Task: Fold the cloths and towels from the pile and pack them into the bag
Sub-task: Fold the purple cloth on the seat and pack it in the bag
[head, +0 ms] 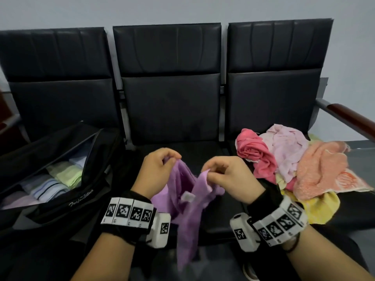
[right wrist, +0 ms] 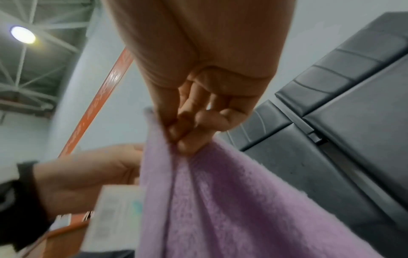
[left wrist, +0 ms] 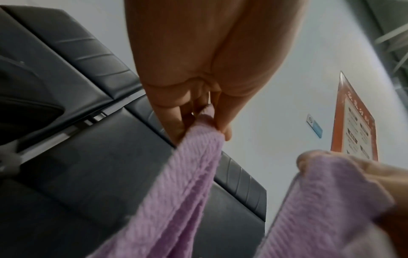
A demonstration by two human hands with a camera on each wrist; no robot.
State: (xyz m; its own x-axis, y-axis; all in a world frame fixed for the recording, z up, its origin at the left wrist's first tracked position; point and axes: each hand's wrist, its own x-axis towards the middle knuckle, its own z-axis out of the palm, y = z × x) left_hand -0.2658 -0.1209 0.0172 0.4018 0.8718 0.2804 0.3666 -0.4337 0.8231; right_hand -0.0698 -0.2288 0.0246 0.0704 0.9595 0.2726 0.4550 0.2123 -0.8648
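Fingers (left wrist: 176,125) of the left hand (head: 156,169) and of the right hand (head: 227,177) each pinch a top edge of the purple towel (head: 188,207), which hangs between them over the middle seat (head: 172,153). The open bag (head: 97,159) with folded towels lies left; the pile (head: 294,159) lies right.

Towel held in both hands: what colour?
Lilac purple towel, plain, with a small white label; clearest in the head view.

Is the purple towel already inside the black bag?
No, the purple towel hangs between the left hand and right hand, outside the black bag.
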